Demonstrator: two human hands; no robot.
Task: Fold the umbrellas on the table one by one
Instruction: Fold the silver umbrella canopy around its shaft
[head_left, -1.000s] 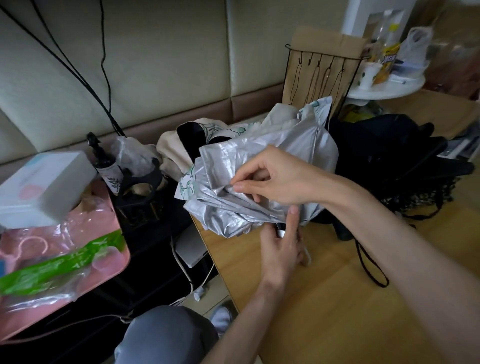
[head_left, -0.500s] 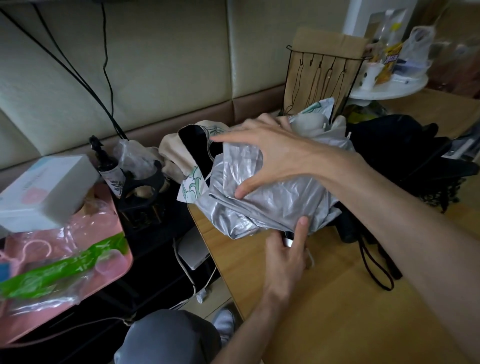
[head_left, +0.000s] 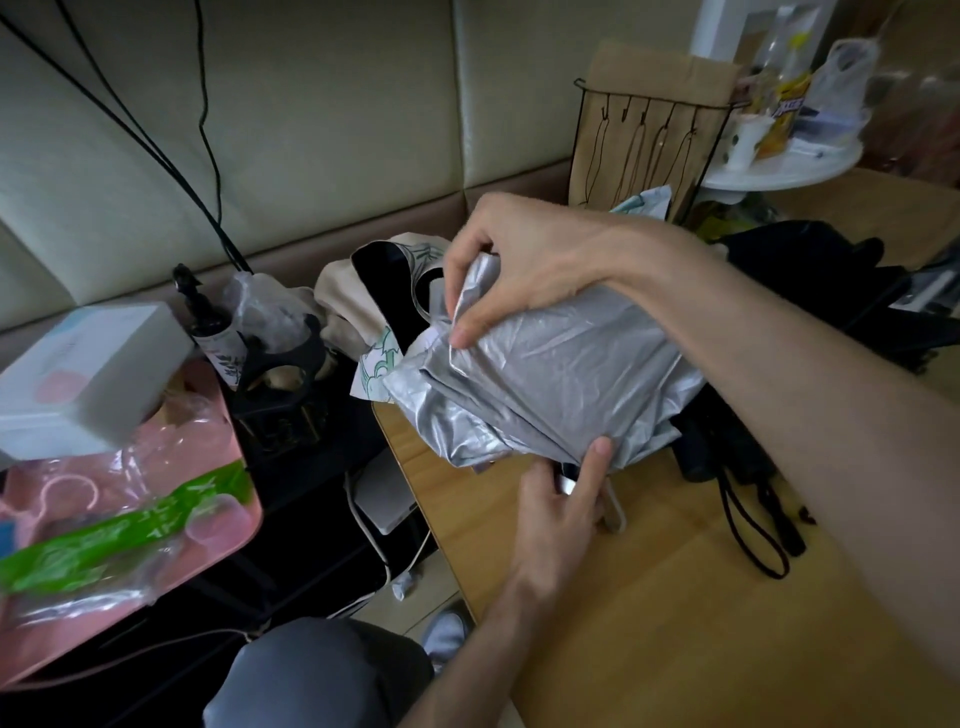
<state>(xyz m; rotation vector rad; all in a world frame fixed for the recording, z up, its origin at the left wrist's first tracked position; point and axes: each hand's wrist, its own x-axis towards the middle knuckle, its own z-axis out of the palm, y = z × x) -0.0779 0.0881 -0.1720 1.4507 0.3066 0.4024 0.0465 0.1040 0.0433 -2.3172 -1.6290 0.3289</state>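
- Tabletop (head_left: 675, 613): pale wood-grain laminate, smooth, with a rounded near-left corner.
- Silver umbrella (head_left: 550, 384): held over the tabletop's far-left corner. Its canopy is drawn flatter and tighter than half a second ago, when it billowed loose. Judged mid-fold, with pleats gathered but not yet wrapped. Crinkled glossy metallic fabric, with a green-on-white print showing at the left edge.
- Black fabric heap (head_left: 810, 275): matte and slumped, just behind, trailing a cord loop. Possibly the next umbrella.
- Right grip (head_left: 530, 260): was splayed across the canopy. Thumb and fingertips now pinch a pleat edge at the upper left.
- Left grip (head_left: 561, 512): unchanged, fingers curled round the handle, thumb up against the bunched fabric.
- Handle (head_left: 567, 484): small and dark with a metal glint, mostly hidden.
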